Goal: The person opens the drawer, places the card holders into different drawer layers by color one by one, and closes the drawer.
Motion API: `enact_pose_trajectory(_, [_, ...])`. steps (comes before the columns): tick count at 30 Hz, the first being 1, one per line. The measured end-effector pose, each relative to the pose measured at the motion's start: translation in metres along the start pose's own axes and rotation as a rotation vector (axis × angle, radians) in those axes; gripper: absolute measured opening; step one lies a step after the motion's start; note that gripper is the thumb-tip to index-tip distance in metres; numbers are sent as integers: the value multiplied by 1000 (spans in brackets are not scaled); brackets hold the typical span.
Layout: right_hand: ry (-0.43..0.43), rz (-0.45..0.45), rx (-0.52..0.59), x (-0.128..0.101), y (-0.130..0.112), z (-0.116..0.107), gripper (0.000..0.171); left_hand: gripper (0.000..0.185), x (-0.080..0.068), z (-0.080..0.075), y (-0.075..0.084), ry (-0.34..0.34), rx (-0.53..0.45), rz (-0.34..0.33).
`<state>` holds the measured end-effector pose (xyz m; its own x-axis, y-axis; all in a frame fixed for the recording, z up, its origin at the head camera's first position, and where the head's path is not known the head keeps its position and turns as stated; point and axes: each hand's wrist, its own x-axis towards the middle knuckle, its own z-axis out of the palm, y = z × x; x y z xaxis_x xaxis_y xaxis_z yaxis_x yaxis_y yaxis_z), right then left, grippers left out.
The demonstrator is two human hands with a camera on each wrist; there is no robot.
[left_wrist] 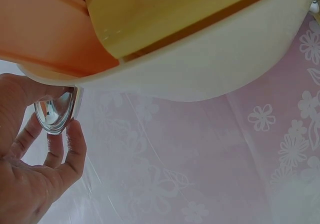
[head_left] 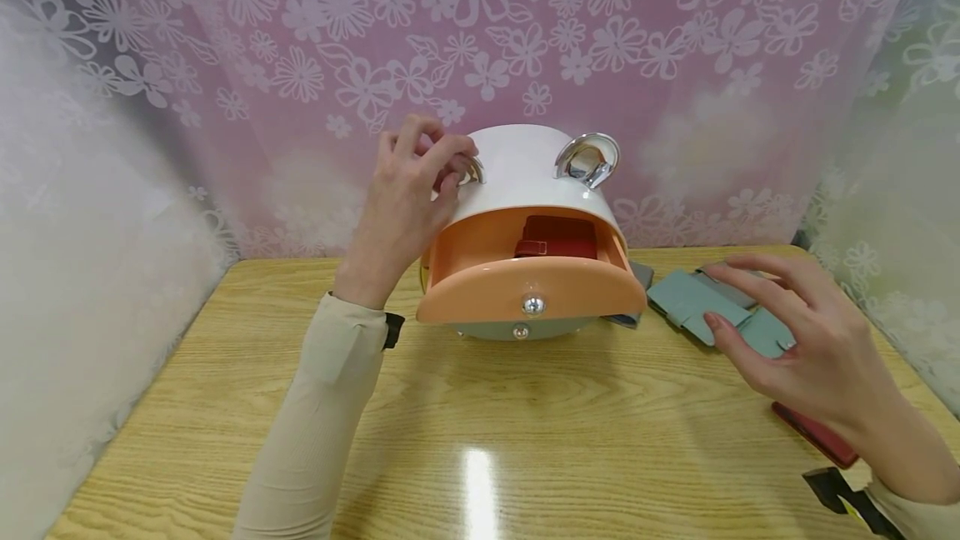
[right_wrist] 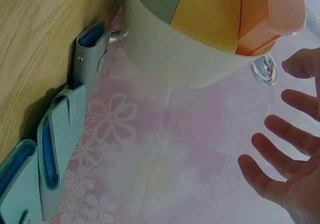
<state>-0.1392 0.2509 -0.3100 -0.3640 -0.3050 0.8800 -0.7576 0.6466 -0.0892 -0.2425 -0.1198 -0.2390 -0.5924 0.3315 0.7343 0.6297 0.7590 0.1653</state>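
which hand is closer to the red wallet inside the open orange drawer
Left. The left hand grips the chrome handle atop the white box, just up-left of the red wallet. The right hand hovers, fingers spread, over the grey-green wallets on the table, further off to the right.

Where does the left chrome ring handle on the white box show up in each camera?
Head: upper centre, left chrome ring handle under the left hand.
Left wrist: at left, pinched by the fingers.
Right wrist: not in it; the ring there seems to be the other one.
Shared landmark: orange drawer.
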Motion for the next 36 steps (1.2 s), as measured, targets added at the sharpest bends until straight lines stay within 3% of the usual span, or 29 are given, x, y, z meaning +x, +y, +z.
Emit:
enact_pose_trajectory(13, [-110, 91, -115, -16, 5, -7, 68, 24, 1, -1, -1, 10, -3, 20])
enact_pose_trajectory(27, [-211, 95, -240, -34, 19, -18, 74, 25, 0, 1, -2, 28, 1, 59])
enact_pose_trajectory(36, [-336, 167, -284, -46, 28, -23, 81, 26, 0, 0, -1, 20, 1, 56])
